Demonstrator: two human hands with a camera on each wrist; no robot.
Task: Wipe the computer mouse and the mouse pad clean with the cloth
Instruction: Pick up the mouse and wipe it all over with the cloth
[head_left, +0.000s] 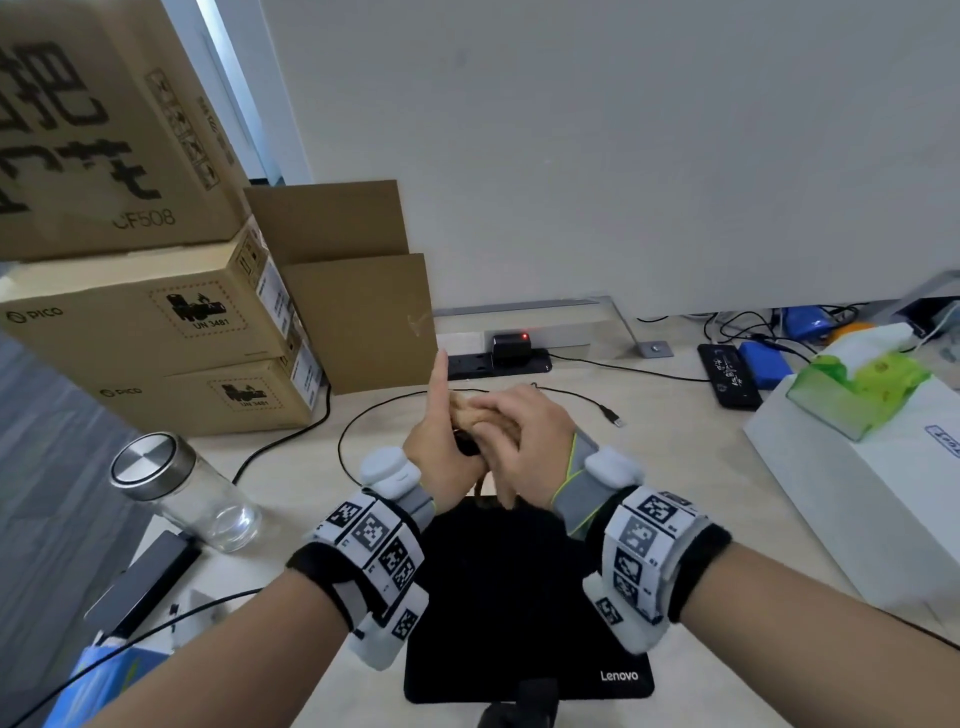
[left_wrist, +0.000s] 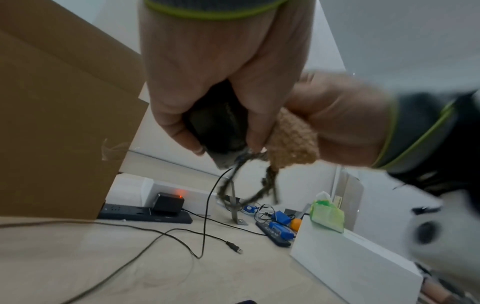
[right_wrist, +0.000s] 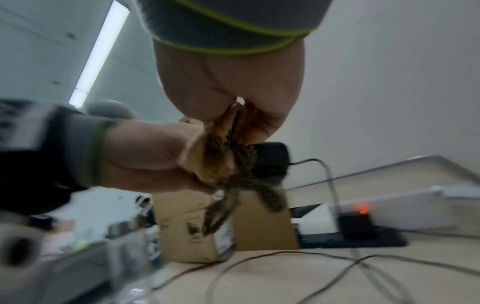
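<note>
Both hands are raised above the black Lenovo mouse pad (head_left: 519, 597), which lies flat near the desk's front edge. My left hand (head_left: 441, 447) grips the black wired computer mouse (left_wrist: 218, 127), with its index finger pointing up. Only a dark sliver of the mouse (head_left: 466, 444) shows in the head view. My right hand (head_left: 524, 431) holds a bunched tan cloth (left_wrist: 293, 139) against the mouse's side. Dark fringed ends of the cloth (right_wrist: 221, 162) hang below the mouse (right_wrist: 270, 162). The mouse cable (left_wrist: 207, 205) drops to the desk.
Stacked cardboard boxes (head_left: 156, 312) stand at the left, with a lidded glass jar (head_left: 171, 483) in front. A power strip (head_left: 498, 361) with a charger lies by the wall. A loose USB plug (head_left: 613, 415) lies on the desk. On the right, a white box (head_left: 857, 493) carries a green tissue pack (head_left: 857, 389).
</note>
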